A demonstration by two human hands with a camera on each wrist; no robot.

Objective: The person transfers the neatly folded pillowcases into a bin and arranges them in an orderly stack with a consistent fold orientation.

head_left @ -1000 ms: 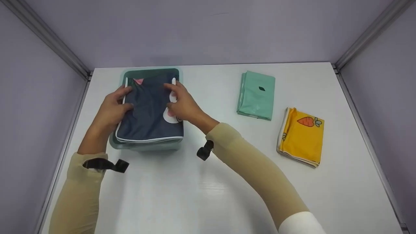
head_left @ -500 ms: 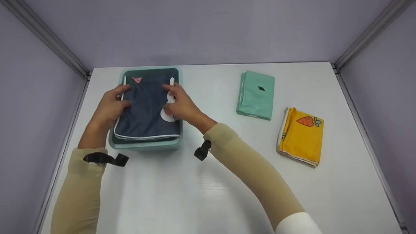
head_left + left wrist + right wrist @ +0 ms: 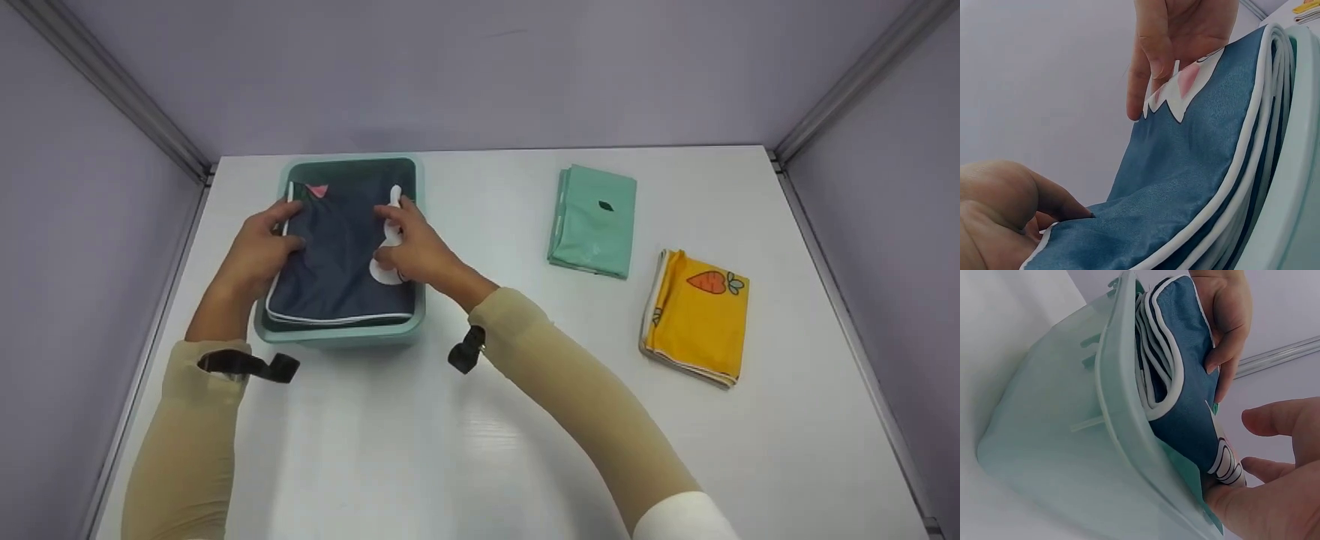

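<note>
- Lower since a second ago, the folded navy cloth sits inside the teal bin;
- left hand and right hand pinch its side edges;
- soft, light, floppy; best held by the white-piped folds.

the head view is evenly and brightly lit from above, with soft, diffuse light and no hard shadows; a pale sheen lies on the glossy white tabletop in front of the arms, and a faint grey shadow sits under the near wall of the translucent pale green plastic bin. the straight metal corner rails bow slightly toward the frame edges, a mild wide-angle bend. both wrist views are dimmer and lower in contrast, with a greyish cast. in the left wrist view the near left hand is soft and out of focus, while the folded dark blue cloth is fairly sharp.
</note>
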